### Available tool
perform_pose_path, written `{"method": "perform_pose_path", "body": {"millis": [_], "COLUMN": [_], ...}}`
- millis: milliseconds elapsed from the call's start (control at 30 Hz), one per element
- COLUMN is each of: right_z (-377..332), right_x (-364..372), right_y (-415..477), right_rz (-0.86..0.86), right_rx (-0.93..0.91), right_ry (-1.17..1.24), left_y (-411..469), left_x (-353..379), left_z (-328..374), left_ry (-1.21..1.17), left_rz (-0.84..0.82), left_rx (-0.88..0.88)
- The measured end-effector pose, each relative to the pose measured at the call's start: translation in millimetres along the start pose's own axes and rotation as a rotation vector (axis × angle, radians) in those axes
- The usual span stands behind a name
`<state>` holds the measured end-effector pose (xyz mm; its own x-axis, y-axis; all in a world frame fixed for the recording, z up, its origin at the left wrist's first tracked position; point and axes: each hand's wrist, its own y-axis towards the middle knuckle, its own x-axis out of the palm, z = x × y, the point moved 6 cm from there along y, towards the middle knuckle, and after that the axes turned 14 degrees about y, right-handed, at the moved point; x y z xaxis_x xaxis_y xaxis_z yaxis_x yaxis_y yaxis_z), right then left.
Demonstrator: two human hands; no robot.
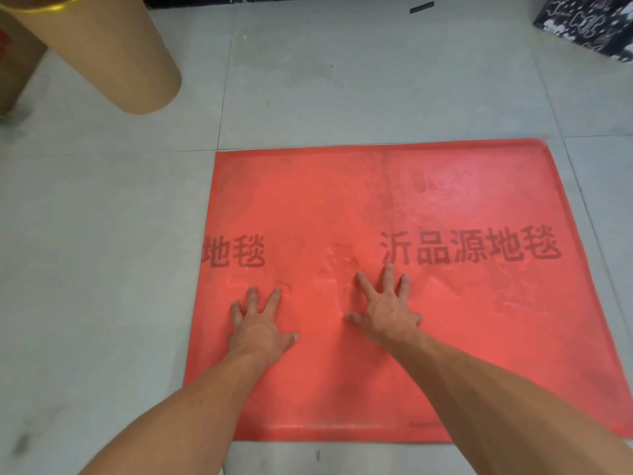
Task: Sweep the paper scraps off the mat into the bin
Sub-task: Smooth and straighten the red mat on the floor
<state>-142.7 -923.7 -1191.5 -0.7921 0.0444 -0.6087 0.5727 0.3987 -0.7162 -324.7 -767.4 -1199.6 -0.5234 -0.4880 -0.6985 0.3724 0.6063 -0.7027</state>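
Note:
A red mat (445,200) with dark printed characters lies flat on the grey tiled floor. My left hand (258,322) presses on the mat near its left edge, palm down with fingers spread. My right hand (385,308) presses palm down near the mat's middle, fingers spread just below the printed characters. The mat's surface is wrinkled around my hands. I see no paper scraps on the mat. A tall tan cylinder (113,53) with a gold rim stands at the upper left; it may be the bin.
A black box with white patterns (589,22) sits at the top right corner. A small dark strip (422,7) lies on the floor at the top. A cardboard box (13,73) stands behind the tan cylinder. Grey floor tiles surround the mat.

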Motion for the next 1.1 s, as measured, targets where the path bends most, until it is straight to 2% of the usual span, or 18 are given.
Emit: {"method": "perform_pose_path", "body": {"millis": [700,1100], "right_z": [-3,-8], "right_x": [-4,-13], "right_y": [6,4], "right_rz": [-0.018,0.031], "right_rx": [-0.008,-0.001], "right_ry": [0.032,-0.004], "left_y": [7,9], "left_x": [-2,-10], "left_z": [0,-1], "left_ry": [-0.042,0.041], "left_rz": [-0.018,-0.057], "left_rx": [-0.017,0.015]}}
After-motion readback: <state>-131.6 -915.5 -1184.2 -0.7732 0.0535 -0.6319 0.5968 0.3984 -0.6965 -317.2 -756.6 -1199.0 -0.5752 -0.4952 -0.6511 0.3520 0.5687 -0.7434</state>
